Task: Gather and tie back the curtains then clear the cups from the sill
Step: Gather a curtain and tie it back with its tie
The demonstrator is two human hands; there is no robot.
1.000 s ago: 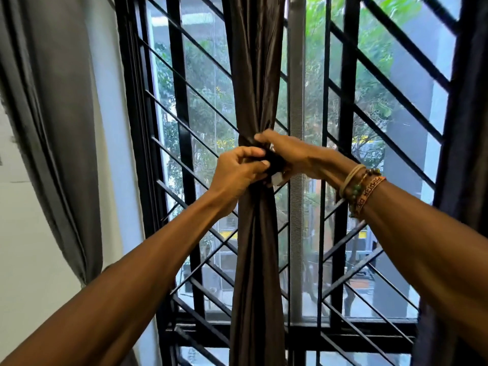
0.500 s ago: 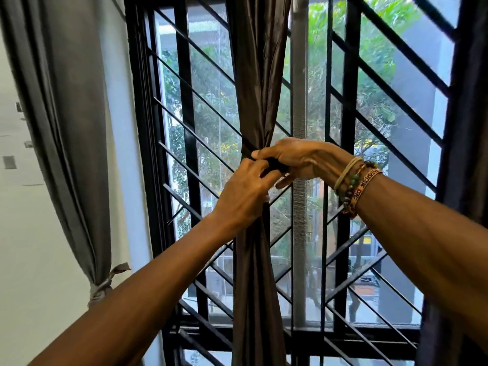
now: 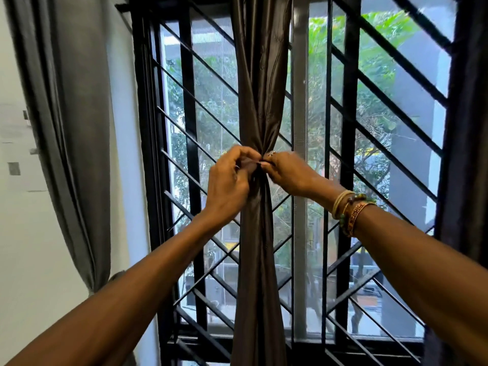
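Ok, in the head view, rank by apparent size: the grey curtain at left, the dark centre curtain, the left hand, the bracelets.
1. Grey curtain
2. Dark centre curtain, narrower because it is bunched
3. Left hand
4. Bracelets
The hand and bracelets are nearer the camera, so they look enlarged.

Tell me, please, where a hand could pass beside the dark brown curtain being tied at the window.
Open air flanks the gathered dark brown satin curtain, above and below the left hand and right hand; the black metal window grille stands behind it. A bare white wall strip separates the grille from the grey curtain. It is crowded at the pinch, where both hands meet.
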